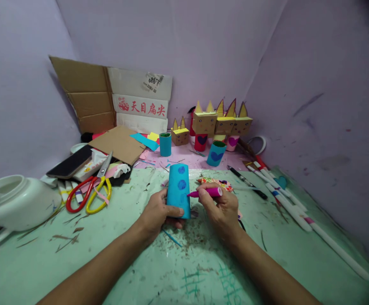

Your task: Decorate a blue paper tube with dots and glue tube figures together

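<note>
My left hand (159,212) grips a blue paper-covered tube (178,186), its thumb lying across the lower front. Two dark blue filled circles run down the tube, with a smaller blue mark below them. In my right hand (220,207) is a pink marker (208,192), its tip at the tube's right edge beside the lower mark; I cannot tell whether it touches. Behind the tube stand a short blue cup-like tube (165,145) and a tilted blue tube with a dark blue heart (216,153).
Scissors (90,190) with red and yellow handles lie left, near a white pitcher (22,203) and a dark phone-like slab (71,161). Cardboard box heads with pointed ears (205,123) stand at the back. Several white markers (289,207) lie right. Folded cardboard (140,99) leans on the wall.
</note>
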The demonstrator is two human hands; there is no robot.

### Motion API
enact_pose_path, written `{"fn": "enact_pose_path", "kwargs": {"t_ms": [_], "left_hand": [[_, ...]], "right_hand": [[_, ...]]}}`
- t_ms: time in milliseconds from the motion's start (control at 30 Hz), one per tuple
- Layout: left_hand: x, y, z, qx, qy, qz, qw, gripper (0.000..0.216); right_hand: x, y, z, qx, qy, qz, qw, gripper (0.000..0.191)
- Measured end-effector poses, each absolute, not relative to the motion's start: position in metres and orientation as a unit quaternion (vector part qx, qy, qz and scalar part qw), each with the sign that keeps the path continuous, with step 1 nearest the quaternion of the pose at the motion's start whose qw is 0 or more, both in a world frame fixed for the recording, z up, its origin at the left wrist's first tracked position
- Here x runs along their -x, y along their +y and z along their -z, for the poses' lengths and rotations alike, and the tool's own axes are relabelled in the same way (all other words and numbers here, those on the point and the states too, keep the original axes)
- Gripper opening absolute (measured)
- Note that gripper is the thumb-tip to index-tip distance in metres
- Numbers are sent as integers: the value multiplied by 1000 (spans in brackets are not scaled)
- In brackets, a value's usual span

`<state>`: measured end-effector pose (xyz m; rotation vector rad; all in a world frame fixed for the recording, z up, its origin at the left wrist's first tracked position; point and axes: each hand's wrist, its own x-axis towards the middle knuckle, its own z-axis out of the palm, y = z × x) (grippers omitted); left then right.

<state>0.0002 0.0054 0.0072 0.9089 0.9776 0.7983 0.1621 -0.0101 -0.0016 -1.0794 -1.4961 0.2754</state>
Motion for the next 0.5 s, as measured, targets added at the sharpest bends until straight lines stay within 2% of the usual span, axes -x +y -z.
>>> {"fn": "enact_pose_path", "kwargs": {"t_ms": [500], "left_hand": [[-1, 6, -8, -412, 447, -359, 708, 53]], "right_hand": [[-162, -10, 2, 443, -661, -83, 600, 17]]}}
